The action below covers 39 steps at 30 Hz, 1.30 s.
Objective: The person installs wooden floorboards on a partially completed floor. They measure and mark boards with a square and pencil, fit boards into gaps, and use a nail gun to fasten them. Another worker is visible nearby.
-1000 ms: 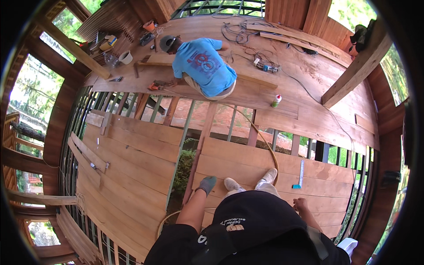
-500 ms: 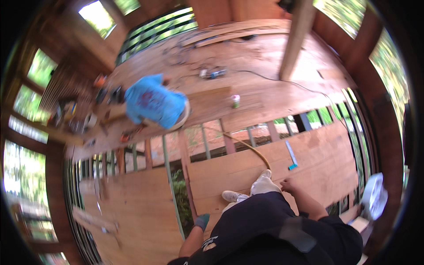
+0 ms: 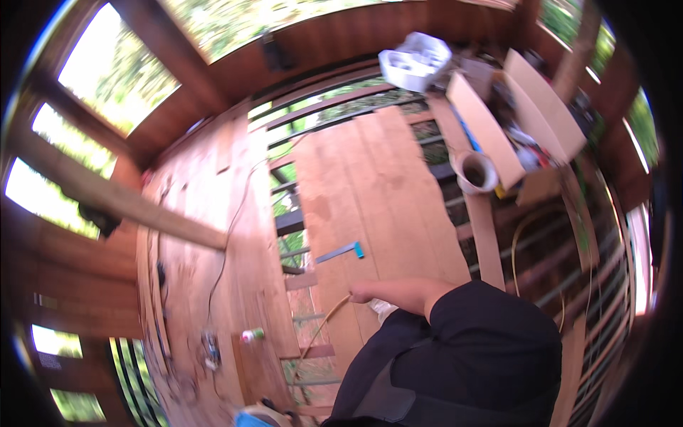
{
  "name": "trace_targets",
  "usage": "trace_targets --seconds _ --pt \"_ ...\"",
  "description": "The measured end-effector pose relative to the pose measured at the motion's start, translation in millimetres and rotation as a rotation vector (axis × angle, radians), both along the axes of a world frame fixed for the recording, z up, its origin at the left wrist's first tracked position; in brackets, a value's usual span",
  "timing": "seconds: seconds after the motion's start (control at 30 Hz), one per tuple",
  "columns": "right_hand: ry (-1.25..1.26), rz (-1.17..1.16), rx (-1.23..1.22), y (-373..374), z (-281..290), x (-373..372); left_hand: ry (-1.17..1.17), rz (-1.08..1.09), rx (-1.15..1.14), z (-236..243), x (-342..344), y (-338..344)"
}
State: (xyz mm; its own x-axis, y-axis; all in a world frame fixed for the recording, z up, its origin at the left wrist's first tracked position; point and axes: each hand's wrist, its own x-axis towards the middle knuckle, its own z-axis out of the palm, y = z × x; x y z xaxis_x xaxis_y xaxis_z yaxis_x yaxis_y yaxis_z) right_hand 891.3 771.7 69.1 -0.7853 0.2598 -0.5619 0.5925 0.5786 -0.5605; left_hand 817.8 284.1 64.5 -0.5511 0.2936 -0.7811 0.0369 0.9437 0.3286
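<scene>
My bare right hand (image 3: 361, 292) hangs over the wooden boards (image 3: 398, 206), near the end of a thin tan hose (image 3: 324, 327). Motion blur hides how its fingers are held, and nothing can be made out in them. Just ahead, apart from the hand, a try square (image 3: 341, 252) with a grey blade and teal handle lies on the boards. Part of my pale shoe (image 3: 382, 307) shows below the hand. My left hand is out of view.
Open gaps between joists (image 3: 292, 220) flank the boards. At right stand an open cardboard box (image 3: 491, 135) and a round tube-like container (image 3: 477, 173); a white tub (image 3: 415, 60) is farther back. A wooden post (image 3: 156, 213) and a dark cord (image 3: 226, 267) are left. A person in blue (image 3: 256, 418) is at the lower edge.
My view has swung to the right, bringing in the cardboard box and white tub. The person in blue has shifted to the lower edge. My gloved left hand has left the view.
</scene>
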Motion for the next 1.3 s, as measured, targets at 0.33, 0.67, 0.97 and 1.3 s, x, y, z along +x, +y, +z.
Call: trace_targets --seconds 0.33,0.67,0.97,1.3 --pt "-0.266 -0.900 0.121 30 -37 235 -0.045 0.281 0.427 54 -182 134" --pt "-0.720 -1.157 -0.319 -236 -50 373 -0.361 0.176 0.328 -6 -78 142" --pt "-0.471 -0.043 0.125 -108 -59 356 -0.010 0.020 0.013 -99 -43 -55" --pt "-0.208 -0.634 -0.126 20 34 131 0.100 0.861 0.104 -50 93 -75"
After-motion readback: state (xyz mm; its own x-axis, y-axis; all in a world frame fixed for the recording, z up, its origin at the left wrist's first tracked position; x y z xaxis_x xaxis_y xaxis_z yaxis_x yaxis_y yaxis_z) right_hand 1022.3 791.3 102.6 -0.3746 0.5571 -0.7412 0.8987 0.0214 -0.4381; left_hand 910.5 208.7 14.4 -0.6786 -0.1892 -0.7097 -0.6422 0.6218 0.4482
